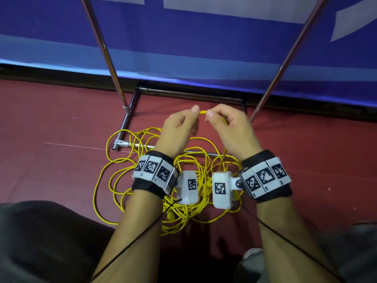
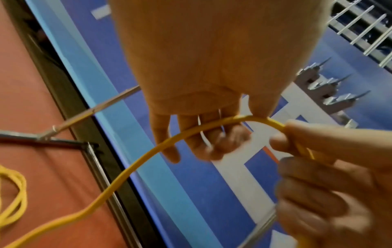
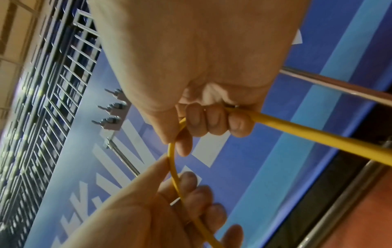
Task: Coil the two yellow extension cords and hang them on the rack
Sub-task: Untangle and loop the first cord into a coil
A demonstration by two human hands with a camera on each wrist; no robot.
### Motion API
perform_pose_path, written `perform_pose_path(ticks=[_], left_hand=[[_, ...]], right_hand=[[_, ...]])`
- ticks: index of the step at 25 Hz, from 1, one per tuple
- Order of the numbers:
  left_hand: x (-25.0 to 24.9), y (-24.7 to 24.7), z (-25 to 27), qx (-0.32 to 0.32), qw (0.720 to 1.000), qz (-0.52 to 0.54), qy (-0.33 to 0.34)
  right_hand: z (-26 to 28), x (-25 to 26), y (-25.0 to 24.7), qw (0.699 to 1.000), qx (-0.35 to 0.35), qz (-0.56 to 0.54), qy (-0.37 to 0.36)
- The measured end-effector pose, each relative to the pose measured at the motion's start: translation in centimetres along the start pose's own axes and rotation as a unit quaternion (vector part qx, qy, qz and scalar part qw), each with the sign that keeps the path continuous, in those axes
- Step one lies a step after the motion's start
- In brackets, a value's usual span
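Our fingers pinch a short arc of cord between both hands: the left hand nips it with thumb and forefinger, the right hand curls round it beside the left. Below our wrists the rest of the yellow cords lie in a loose tangle on the red floor, draped over the rack's base bar. We judge coiling barely begun; no coil is formed, and nothing hangs on the rack.
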State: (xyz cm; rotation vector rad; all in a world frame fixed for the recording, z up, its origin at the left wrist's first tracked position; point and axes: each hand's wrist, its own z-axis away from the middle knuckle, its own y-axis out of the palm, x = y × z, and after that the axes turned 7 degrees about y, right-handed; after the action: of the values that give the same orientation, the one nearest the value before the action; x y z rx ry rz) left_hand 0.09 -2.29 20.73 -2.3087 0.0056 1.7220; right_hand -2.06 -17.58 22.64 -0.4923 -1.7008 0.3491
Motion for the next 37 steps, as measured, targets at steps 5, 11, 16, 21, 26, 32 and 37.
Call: perform_pose_path(ticks=[5, 11, 16, 21, 26, 32, 37], left_hand=[[-1.4, -1.3, -1.1, -0.111, 0.984, 0.125, 0.060], [3.5, -4.8, -0.6, -0.223, 0.970, 0.002, -0.093], [3.8, -3.5, -0.6, -0.191, 0.977, -0.004, -0.095], [0.9, -3.3, -1.2, -0.174, 0.984, -0.029, 0.008], [-0.1, -2.0, -0.4, -0.029, 0.993, -0.112, 0.021], [-0.3, -3.6, -0.7, -0.156, 0.985, 0.022, 0.069], [2.9, -5.2, -0.1, -0.205, 0.973, -0.094, -0.057]], right_hand=[[0.7, -3.3, 1.9, 0.984, 0.137, -0.094, 0.069], [2.6, -8.4, 2.3, 0.985, 0.098, 0.025, 0.142], [0.3, -2.0, -0.2, 0.999, -0.014, 0.028, 0.026], [0.0, 0.8, -2.2, 0.997, -0.011, 0.078, 0.000], [0.8, 1.3, 0.0, 0.999, -0.003, 0.050, -0.012], [1.6, -4.0, 1.2, 0.987, 0.137, -0.032, 0.081], [3.0, -7.2, 2.6, 0.986, 0.108, -0.058, 0.110]])
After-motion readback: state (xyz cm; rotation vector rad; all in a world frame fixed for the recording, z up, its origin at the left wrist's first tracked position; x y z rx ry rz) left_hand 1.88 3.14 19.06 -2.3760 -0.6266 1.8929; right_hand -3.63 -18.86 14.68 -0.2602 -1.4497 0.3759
